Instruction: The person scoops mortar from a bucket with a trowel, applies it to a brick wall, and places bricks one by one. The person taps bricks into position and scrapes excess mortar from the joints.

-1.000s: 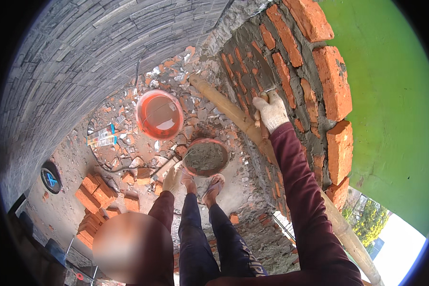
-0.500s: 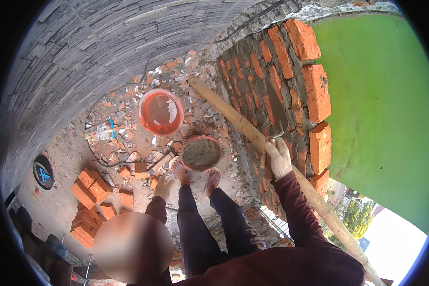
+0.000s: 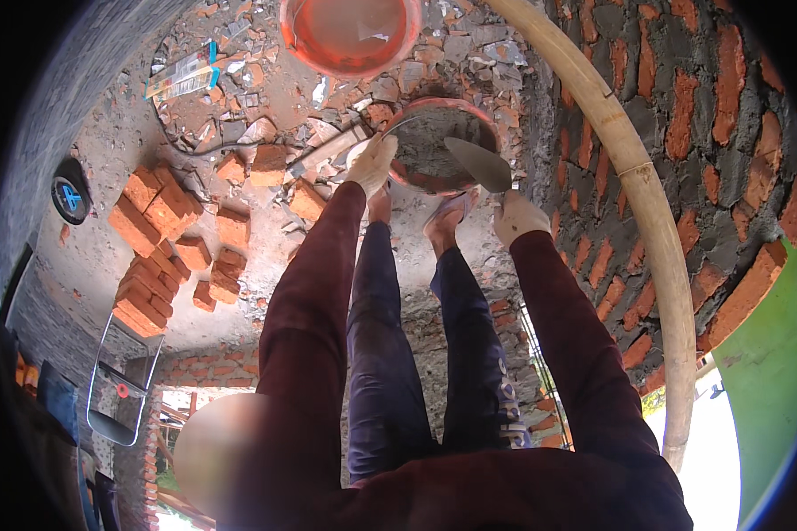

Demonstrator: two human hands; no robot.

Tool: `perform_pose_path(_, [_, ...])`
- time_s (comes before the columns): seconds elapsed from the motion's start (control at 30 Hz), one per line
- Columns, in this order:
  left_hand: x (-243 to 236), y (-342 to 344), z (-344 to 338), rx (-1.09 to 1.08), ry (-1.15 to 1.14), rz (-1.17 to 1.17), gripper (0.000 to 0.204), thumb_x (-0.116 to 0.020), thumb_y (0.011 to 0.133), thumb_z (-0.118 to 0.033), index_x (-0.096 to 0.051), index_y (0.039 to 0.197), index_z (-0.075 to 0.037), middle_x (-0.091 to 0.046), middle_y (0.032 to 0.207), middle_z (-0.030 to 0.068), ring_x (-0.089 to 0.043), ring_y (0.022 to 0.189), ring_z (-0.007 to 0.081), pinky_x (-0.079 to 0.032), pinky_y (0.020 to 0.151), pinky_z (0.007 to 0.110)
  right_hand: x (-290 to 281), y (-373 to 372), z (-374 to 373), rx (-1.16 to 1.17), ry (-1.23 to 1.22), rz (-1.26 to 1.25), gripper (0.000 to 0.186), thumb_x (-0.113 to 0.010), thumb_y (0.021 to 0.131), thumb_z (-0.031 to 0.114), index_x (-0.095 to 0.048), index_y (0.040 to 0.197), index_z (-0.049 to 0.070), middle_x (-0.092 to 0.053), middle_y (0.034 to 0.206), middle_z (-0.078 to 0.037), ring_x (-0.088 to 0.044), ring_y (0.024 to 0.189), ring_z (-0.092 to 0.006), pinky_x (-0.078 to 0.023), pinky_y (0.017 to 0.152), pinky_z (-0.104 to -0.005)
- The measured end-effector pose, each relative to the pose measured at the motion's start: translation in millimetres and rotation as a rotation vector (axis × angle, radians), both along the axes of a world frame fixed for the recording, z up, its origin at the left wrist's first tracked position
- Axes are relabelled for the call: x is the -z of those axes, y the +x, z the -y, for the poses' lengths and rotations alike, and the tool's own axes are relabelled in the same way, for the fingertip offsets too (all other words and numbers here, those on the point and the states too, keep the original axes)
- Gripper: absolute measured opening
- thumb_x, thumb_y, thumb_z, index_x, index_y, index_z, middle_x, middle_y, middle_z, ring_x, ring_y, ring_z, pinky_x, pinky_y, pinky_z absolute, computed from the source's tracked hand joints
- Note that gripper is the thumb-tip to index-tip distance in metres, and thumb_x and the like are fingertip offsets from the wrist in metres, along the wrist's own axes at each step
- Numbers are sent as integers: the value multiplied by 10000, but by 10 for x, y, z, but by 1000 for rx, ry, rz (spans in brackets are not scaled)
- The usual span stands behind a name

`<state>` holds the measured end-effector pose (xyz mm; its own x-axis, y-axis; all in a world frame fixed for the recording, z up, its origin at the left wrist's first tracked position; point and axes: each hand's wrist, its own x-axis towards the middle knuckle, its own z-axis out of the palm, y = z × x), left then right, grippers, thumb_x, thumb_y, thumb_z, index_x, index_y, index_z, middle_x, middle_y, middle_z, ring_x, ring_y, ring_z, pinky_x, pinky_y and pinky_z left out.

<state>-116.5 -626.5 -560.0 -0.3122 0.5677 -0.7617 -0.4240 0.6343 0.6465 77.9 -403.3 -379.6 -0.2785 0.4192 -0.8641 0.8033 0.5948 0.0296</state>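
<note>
My right hand [image 3: 520, 219], in a pale work glove, grips a trowel [image 3: 480, 165]. The trowel's grey blade reaches over the right side of a round orange bucket [image 3: 498, 133] of wet grey mortar [image 3: 438, 142]. At the bucket's left rim is my gloved left hand [image 3: 374, 162], its fingers closed on what looks like the thin handle. The bucket stands on the ground just in front of my feet.
A bamboo pole [image 3: 633, 159] slants along the mortared brick wall [image 3: 682, 115] on my right. Another orange bucket [image 3: 290, 44] with liquid stands farther off. Stacked bricks [image 3: 146, 226] lie at left, and rubble [image 3: 239, 97] covers the ground.
My right hand has brought the trowel from the brick wall down to the mortar bucket. My left hand has moved from beside the loose bricks to the bucket's rim. The view has shifted.
</note>
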Motion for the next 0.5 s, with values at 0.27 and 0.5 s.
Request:
perform_pose_path(0.27, [-187,421,-231,203,-134,-402,551,-334,1016,-640,-536,1260,-190,-644,1124,229,-553,1143,475,-333,990,575,561,152,-17,-85,-104,-16,314,-609,930,298,-627,1090,29,-702,1028,-224,-678,1006,-409,-539,866,-499])
perform_pose_path(0.5, [-819,488,-594,322,-163,-438,591,-281,1047,-605,-517,1314,-134,-632,1149,230,-582,1105,486,-320,1024,599,926,444,286,100,-163,-376,252,-626,889,261,-609,957,18,-685,870,-179,-670,820,-374,-550,749,-467])
